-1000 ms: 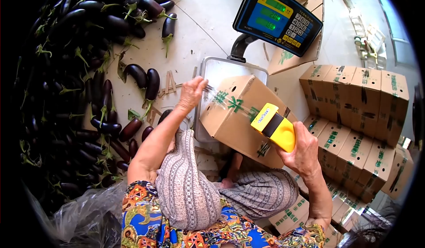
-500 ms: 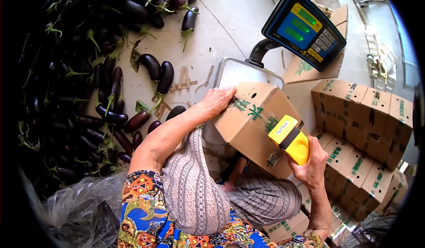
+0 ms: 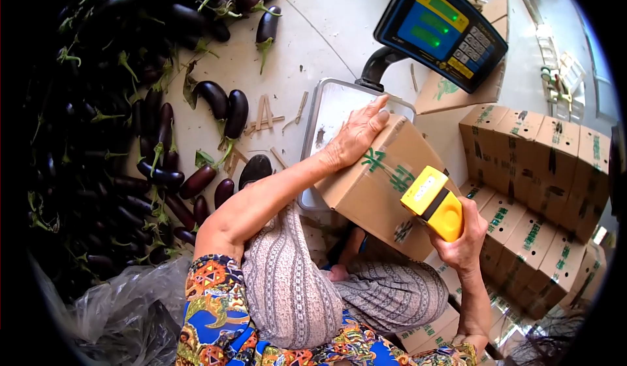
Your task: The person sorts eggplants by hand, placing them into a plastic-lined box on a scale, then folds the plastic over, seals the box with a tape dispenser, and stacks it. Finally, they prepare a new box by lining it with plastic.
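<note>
Pale floor [image 3: 313, 36] beyond both grips, with a heap of eggplants [image 3: 153, 111] out past the left hand [image 3: 356, 136] and stacked boxes [image 3: 509, 147] beyond the right hand [image 3: 465, 236], well apart from both. Between the two grips, a cardboard box [image 3: 366, 202], slanted, with one end over the scale tray [image 3: 324, 108]. Cannot tell, with the underside hidden, how far resting on it. Left grip spread loosely over the box's far edge, fingers extended, palm down, closed round nothing; probably placed there to steady the box. Right grip curled firmly round the yellow tape dispenser [image 3: 446, 217], rounded end in the palm and head aimed at the box top, seemingly to keep the head free. Cannot tell whether touching the cardboard. Just beyond the left grip, a lit scale display [image 3: 441, 33], tilted presumably for easy reading.
</note>
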The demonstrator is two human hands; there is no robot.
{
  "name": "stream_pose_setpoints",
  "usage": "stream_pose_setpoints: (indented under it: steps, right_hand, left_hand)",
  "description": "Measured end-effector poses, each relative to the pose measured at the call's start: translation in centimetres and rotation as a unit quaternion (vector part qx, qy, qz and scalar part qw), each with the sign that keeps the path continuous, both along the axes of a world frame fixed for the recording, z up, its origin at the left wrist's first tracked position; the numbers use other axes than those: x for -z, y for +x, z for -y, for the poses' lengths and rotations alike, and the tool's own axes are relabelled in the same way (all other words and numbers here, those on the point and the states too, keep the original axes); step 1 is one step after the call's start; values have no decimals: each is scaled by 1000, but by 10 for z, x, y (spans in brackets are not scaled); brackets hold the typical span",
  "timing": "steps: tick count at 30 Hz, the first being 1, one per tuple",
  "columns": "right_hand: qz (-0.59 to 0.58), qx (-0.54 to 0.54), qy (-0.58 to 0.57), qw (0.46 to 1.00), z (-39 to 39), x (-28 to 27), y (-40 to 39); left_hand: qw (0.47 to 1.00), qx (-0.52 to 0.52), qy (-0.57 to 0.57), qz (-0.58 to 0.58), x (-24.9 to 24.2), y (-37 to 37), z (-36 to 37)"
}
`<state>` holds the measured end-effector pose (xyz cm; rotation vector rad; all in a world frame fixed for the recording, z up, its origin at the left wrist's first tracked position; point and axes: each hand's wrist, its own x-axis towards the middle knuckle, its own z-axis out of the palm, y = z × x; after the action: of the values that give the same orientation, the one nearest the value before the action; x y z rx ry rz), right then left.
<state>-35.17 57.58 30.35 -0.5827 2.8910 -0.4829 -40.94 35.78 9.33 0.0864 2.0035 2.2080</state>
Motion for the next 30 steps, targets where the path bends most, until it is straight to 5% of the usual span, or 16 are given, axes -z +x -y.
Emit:
stream_pose_setpoints:
  steps: [2, 10, 20, 30]
  right_hand:
    - [-4, -17, 0, 1000, -3, -1, -1]
    - [-37, -47, 14, 998, 0, -1, -2]
    - [-27, -39, 34, 998, -99, -21, 35]
    - [-29, 65, -28, 997, -227, 50, 104]
  left_hand:
    - [999, 4, 13, -31, -31, 4, 1]
    - [920, 9, -372, -122, -85, 12, -12]
    - [904, 3, -425, -44, -89, 13, -12]
    - [885, 18, -466, -9, -92, 10, -13]
